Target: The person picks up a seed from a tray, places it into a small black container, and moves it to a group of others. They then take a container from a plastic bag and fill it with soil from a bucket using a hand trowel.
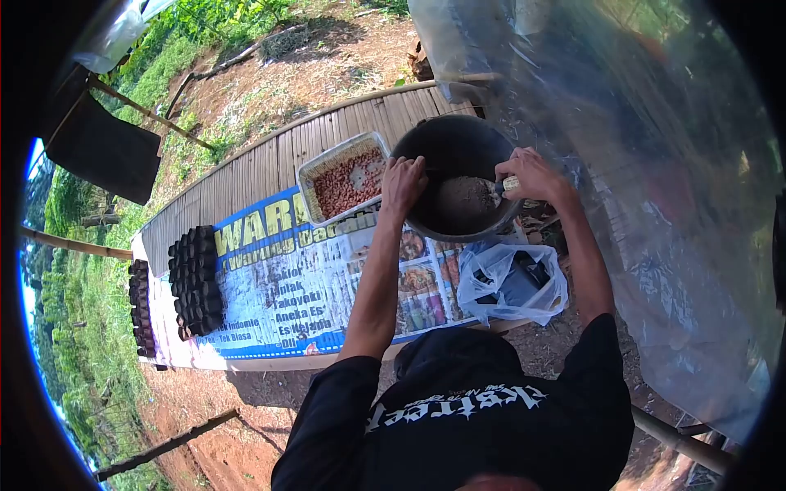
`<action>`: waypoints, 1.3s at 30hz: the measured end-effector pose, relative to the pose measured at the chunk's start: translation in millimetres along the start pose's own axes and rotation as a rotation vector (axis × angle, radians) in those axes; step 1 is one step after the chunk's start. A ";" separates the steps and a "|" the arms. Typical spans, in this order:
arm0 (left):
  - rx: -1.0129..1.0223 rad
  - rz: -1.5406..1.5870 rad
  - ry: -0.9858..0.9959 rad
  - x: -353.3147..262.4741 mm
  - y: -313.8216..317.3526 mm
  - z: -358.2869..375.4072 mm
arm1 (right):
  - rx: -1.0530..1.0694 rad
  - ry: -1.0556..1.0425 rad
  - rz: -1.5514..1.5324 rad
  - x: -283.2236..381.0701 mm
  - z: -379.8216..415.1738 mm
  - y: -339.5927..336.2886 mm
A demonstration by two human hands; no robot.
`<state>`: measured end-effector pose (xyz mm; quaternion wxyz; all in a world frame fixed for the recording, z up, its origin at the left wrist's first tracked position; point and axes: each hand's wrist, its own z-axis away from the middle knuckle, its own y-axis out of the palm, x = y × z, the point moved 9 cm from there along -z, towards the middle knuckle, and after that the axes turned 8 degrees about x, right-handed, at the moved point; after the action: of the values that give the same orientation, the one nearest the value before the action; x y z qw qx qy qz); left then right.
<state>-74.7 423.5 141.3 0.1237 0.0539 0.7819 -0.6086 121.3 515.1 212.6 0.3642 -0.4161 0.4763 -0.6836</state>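
While the left hand was clamped over the rim of a wide, round black bucket, the right hand was closed around a short tool with a pale yellow handle, held at grey-brown soil inside. The bucket stood on a slatted bamboo table, just beside a white rectangular tray of reddish seeds. Nearby, a translucent plastic bag lay on a blue-and-white printed banner.
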 end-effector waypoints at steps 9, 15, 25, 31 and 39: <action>0.003 0.003 0.015 0.0 2.2 0.4 | 0.078 0.108 -0.058 -7.1 -1.8 -18.5; 0.018 -0.007 0.031 -2.2 1.0 0.7 | 0.109 0.123 -0.028 8.7 -10.0 -27.0; -0.018 0.013 0.042 -0.6 2.3 1.1 | 0.094 0.073 -0.014 15.7 -25.7 -25.7; -0.019 0.012 0.039 -0.2 2.0 1.4 | 0.126 0.086 -0.029 21.6 -31.2 -28.8; -0.022 0.013 0.046 0.8 4.2 1.0 | 0.139 0.122 0.040 34.8 -32.7 -37.1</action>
<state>-74.3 423.6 136.9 0.1101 0.0717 0.7908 -0.5978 74.0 505.8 249.1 0.3758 -0.3378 0.4574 -0.7317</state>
